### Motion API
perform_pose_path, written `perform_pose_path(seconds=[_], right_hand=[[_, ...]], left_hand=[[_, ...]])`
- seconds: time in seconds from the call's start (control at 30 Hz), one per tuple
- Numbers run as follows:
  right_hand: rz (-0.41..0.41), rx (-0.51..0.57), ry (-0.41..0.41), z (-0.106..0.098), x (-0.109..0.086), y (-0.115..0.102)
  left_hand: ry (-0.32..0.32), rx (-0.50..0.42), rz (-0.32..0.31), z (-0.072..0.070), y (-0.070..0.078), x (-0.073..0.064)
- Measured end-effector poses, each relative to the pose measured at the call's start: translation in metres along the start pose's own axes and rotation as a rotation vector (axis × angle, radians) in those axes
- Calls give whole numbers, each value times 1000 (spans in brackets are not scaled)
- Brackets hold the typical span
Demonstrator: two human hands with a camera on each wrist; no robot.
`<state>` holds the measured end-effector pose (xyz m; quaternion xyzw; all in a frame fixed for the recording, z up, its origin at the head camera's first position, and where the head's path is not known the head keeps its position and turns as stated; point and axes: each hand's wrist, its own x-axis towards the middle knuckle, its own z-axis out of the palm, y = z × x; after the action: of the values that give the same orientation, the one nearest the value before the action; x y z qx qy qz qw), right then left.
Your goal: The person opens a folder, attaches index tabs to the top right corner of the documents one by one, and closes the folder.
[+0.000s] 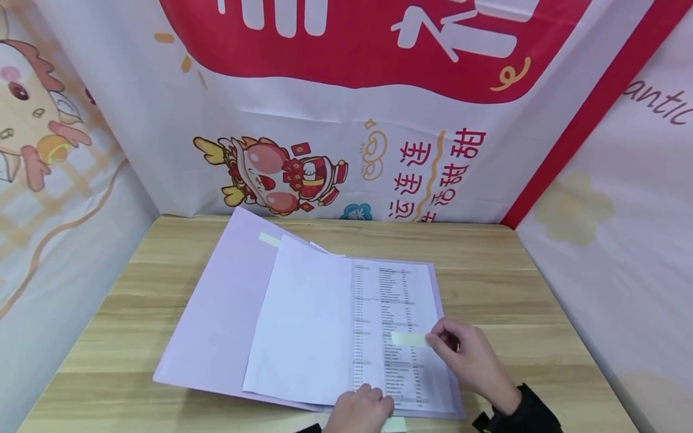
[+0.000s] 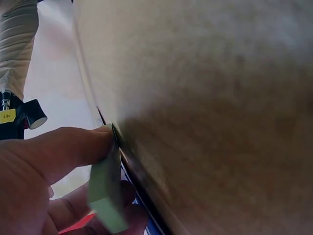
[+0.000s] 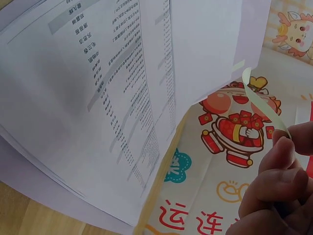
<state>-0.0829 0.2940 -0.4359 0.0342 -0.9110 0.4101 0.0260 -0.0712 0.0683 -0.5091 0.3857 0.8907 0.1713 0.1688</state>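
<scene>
A pale purple folder (image 1: pixel 208 337) lies open on the table, with white paper (image 1: pixel 303 325) and a printed sheet (image 1: pixel 370 337) inside. Between thumb and forefinger, my right hand (image 1: pixel 470 355) pinches a pale green sticky note (image 1: pixel 408 340) by one end, above the printed sheet. In the right wrist view that sticky note (image 3: pixel 264 103) curls upward from the fingertips. My left hand (image 1: pixel 361 412) is at the folder's lower edge and holds a small green sticky-note pad (image 2: pixel 106 193), seen edge-on in the left wrist view. Another green sticky note (image 1: pixel 269 239) is stuck on the folder's left cover.
The wooden table (image 1: pixel 498 288) extends around the folder. Behind it hangs a printed cloth (image 1: pixel 303 99) with red and white figures. Patterned cloth walls (image 1: pixel 612 198) close in both sides.
</scene>
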Motion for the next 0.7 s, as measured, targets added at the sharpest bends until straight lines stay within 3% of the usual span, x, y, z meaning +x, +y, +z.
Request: perform_pose_path(seconds=[0.3,0.5,0.7], right_hand=[[48,-9,-15,-2,3,2],[65,-13,-13,-2,4,3],[72,-26,-15,-3,6,6]], left_hand=[[-34,-29,-29,-2,0,0],[-13,-5,-12,-1,0,-2],[-60,-20,-31,0,0,1]])
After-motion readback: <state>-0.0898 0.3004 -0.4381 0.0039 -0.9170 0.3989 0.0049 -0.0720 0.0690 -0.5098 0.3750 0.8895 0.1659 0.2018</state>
